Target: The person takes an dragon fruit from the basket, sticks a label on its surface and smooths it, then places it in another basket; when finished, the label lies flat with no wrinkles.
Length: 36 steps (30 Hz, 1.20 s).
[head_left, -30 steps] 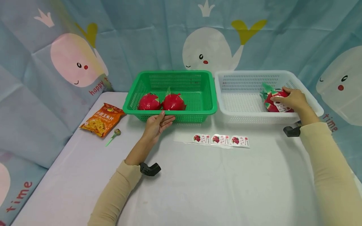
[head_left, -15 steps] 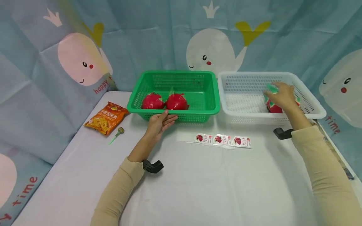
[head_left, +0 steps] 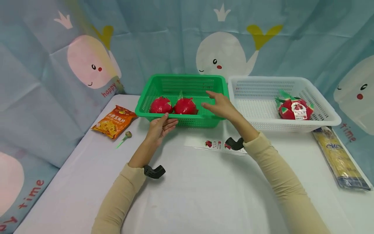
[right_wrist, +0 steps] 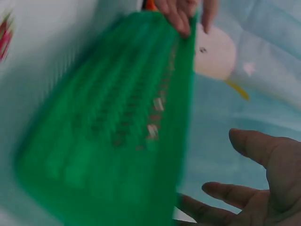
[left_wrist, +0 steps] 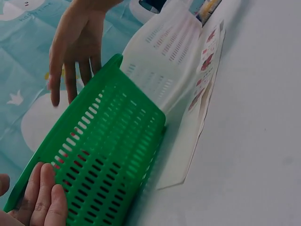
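Observation:
My left hand (head_left: 157, 130) holds the front rim of a green plastic basket (head_left: 187, 116), thumb over the rim and fingers against the outer wall (left_wrist: 94, 165). Two red dragon fruits lie in that basket, one on the left (head_left: 161, 105) and another with a green tip (head_left: 185, 106). Above the basket's right part hovers my right hand (head_left: 220, 105), fingers spread and holding nothing; the right wrist view also shows the hand (right_wrist: 254, 183) apart from the basket. A dragon fruit with a white label (head_left: 287, 112) sits at the right in the white basket (head_left: 263, 122).
A strip of dragon fruit stickers (head_left: 213, 144) lies before the baskets, partly behind my right wrist. At the left are an orange snack bag (head_left: 115, 122) and a lollipop (head_left: 125, 138). A yellow package (head_left: 339, 157) lies at the right. A patterned curtain (head_left: 175, 42) hangs behind.
My right hand has let go of the labelled dragon fruit in the white basket and moved left over the green basket. My left hand stays on the green rim.

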Available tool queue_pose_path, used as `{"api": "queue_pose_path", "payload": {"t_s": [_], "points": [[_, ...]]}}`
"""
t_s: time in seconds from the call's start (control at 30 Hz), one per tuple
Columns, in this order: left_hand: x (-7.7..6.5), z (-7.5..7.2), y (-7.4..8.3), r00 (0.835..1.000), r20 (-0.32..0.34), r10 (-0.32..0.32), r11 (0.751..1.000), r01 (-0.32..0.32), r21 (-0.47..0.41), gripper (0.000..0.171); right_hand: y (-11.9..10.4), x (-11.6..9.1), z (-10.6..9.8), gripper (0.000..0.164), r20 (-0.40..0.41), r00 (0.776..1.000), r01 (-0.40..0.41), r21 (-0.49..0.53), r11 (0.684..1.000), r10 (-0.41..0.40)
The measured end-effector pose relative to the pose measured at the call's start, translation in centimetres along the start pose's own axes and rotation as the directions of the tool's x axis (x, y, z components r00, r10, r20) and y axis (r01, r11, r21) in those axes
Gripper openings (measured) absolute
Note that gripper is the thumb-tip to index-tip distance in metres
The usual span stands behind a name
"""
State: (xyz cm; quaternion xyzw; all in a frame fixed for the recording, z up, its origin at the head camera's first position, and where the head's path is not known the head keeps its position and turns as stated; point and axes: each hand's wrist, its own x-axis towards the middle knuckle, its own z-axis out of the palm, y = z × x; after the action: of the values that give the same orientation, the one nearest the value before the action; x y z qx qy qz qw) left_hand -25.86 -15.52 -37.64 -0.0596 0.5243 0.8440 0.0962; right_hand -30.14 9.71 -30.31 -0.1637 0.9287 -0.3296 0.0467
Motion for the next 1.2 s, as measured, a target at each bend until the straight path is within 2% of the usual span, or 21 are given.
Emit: {"api": "queue_pose_path", "payload": {"t_s": [0.17, 0.43, 0.57, 0.7, 0.83, 1.0, 1.2], "points": [[-0.2, -0.9, 0.4, 1.0, -0.027, 0.013, 1.0, -0.013, -0.023, 0.024, -1.4, 2.9, 3.5, 0.073, 0.07, 0.997, -0.039, 0.036, 0.999, 0.036], [-0.3, -1.2, 0.0, 0.999, -0.019, 0.041, 0.998, -0.041, -0.038, 0.024, -2.6, 5.6, 6.1, 0.092, 0.056, 0.992, -0.119, 0.07, 0.99, 0.115], [-0.2, -1.2, 0.0, 0.998, -0.021, 0.057, 0.998, -0.058, -0.029, 0.026, -3.6, 6.5, 6.8, 0.097, 0.081, 0.981, -0.183, 0.083, 0.98, 0.177], [-0.1, -1.1, 0.0, 0.998, -0.023, 0.062, 0.998, -0.062, -0.008, 0.027, -4.1, 7.1, 7.4, 0.101, 0.123, 0.961, -0.256, 0.052, 0.965, 0.248], [0.0, -1.1, -0.1, 0.997, -0.026, 0.068, 0.998, -0.068, -0.005, 0.026, -4.2, 7.5, 7.8, 0.105, 0.143, 0.95, -0.282, 0.012, 0.959, 0.278], [0.2, -0.9, -0.2, 0.997, -0.024, 0.075, 0.997, -0.075, 0.009, 0.024, -3.5, 8.0, 7.4, 0.098, 0.191, 0.941, -0.289, 0.031, 0.957, 0.279], [0.1, -1.2, -0.3, 0.996, -0.016, 0.093, 0.996, -0.093, 0.0, 0.024, -1.9, 8.3, 6.7, 0.085, 0.215, 0.955, -0.245, 0.18, 0.953, 0.204]]}}
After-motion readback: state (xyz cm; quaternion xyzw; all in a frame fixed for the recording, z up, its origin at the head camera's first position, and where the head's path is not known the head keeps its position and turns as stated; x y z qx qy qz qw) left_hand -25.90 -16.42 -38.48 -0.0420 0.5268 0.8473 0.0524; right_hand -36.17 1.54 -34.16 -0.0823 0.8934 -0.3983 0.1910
